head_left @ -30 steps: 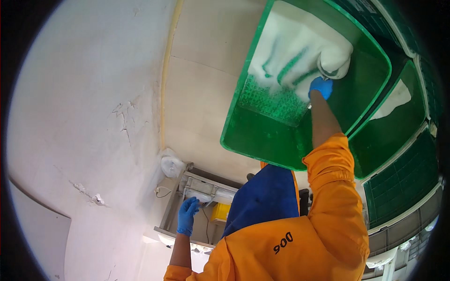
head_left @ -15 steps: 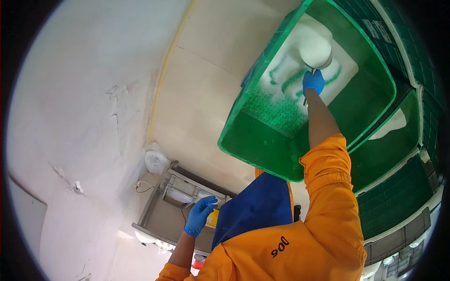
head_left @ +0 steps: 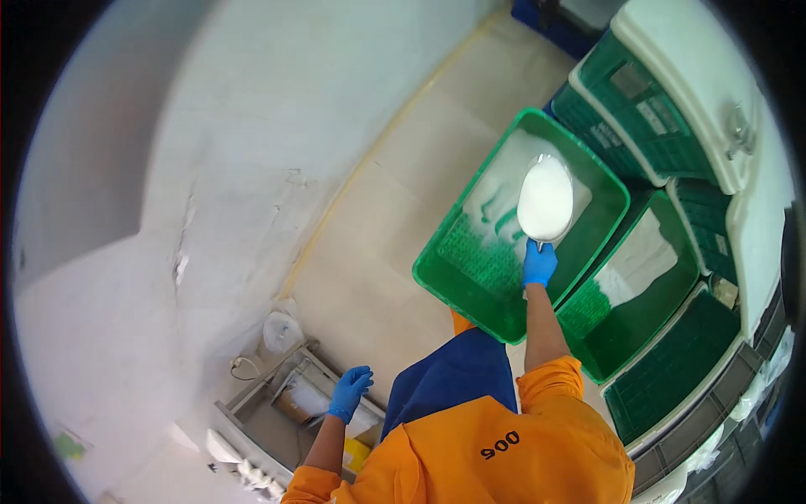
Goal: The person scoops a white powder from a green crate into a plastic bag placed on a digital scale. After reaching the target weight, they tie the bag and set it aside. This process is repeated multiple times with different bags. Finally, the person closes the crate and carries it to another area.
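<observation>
My right hand [head_left: 540, 263], in a blue glove, is closed around the handle of a metal scoop [head_left: 541, 157]. A rounded heap of white powder [head_left: 546, 202] fills the scoop, which is above a deep green tub [head_left: 453, 294]. More white powder [head_left: 508, 164] lies at the far end of the tub's bottom, with green streaks showing through it. My left hand [head_left: 351, 393], also gloved in blue, hangs in the air to the left, fingers loosely bent and slightly apart, with nothing visible in it. Below it is a grey bench with a scale-like device [head_left: 306, 395].
A second green tub [head_left: 588, 361] with white powder stands to the right. Beyond it are dark green lidded bins [head_left: 672, 370] with pale rims. A cracked white wall [head_left: 243, 168] runs along the left. A clear plastic bag [head_left: 281, 332] lies near the bench.
The scoop has come up out of the powder, heaped with it, and is nearer to me. My view has shifted, so the second tub shows more. My left hand stays near the bench.
</observation>
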`<state>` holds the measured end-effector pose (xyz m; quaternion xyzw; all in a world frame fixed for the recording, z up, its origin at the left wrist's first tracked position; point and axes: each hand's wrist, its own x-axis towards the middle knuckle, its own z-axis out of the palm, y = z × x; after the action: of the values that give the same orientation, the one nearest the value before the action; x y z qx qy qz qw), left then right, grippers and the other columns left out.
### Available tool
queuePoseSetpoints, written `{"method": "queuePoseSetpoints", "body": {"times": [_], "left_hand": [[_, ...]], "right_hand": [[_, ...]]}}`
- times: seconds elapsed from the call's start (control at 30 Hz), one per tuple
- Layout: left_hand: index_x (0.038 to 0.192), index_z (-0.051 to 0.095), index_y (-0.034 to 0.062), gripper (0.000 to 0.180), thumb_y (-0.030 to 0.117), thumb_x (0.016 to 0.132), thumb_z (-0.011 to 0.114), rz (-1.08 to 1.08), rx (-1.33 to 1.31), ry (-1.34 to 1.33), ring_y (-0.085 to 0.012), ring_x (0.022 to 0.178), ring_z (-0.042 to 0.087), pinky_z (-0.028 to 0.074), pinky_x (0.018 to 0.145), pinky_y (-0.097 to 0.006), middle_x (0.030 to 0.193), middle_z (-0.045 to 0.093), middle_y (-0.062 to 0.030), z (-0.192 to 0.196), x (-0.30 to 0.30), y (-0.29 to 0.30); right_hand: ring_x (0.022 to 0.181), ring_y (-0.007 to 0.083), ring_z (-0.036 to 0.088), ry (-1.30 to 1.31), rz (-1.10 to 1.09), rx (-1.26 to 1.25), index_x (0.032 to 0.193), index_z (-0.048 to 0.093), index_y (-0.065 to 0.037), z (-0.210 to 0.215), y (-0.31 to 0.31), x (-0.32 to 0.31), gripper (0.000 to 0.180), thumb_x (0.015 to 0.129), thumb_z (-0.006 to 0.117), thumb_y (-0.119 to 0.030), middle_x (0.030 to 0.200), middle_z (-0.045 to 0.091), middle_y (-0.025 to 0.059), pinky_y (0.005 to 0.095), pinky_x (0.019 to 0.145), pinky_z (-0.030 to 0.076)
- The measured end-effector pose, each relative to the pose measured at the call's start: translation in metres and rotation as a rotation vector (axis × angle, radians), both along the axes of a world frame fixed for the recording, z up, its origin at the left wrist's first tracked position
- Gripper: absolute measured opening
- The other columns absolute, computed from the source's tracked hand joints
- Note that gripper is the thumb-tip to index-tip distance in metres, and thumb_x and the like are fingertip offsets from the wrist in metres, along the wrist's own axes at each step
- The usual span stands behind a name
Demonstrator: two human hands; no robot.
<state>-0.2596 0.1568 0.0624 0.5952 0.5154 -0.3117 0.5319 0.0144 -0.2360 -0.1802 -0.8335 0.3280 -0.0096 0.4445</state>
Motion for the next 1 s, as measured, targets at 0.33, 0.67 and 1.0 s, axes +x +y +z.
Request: {"method": "queuePoseSetpoints", "body": {"times": [0.33,0.67,1.0], "left_hand": [[0.120,0.060,0.0046,0.034,0.024,0.092,0.063,0.374,0.077,-0.350,-0.0168,0.092,0.066,0.051,0.077,-0.030,0.111,0.068,-0.0072,0.012,-0.219,-0.080],[0.098,0.071,0.0058,0.028,0.030,0.088,0.060,0.788,0.345,0.530,-0.0250,0.072,0.066,0.053,0.065,-0.042,0.096,0.071,-0.0098,-0.099,-0.698,-0.278],[0.123,0.058,0.0119,0.034,0.028,0.093,0.060,1.707,0.247,-0.300,-0.0191,0.089,0.061,0.049,0.071,-0.033,0.110,0.062,-0.0055,-0.020,-0.710,-0.250]], "right_hand": [[0.061,0.0373,0.059,-0.306,0.551,-0.240,0.085,0.062,0.004,0.177,-0.042,-0.072,0.032,0.083,0.066,-0.027,0.075,0.063,0.0260,0.0457,0.061,0.046],[0.075,0.0194,0.056,-0.281,1.481,0.178,0.104,0.063,0.009,0.221,0.087,-0.240,0.030,0.086,0.064,-0.015,0.089,0.063,0.0117,0.0364,0.067,0.046],[0.063,0.0094,0.048,0.278,2.225,0.139,0.086,0.062,0.005,0.394,0.302,-0.453,0.027,0.084,0.070,-0.021,0.067,0.056,0.0011,0.0306,0.054,0.040]]}}
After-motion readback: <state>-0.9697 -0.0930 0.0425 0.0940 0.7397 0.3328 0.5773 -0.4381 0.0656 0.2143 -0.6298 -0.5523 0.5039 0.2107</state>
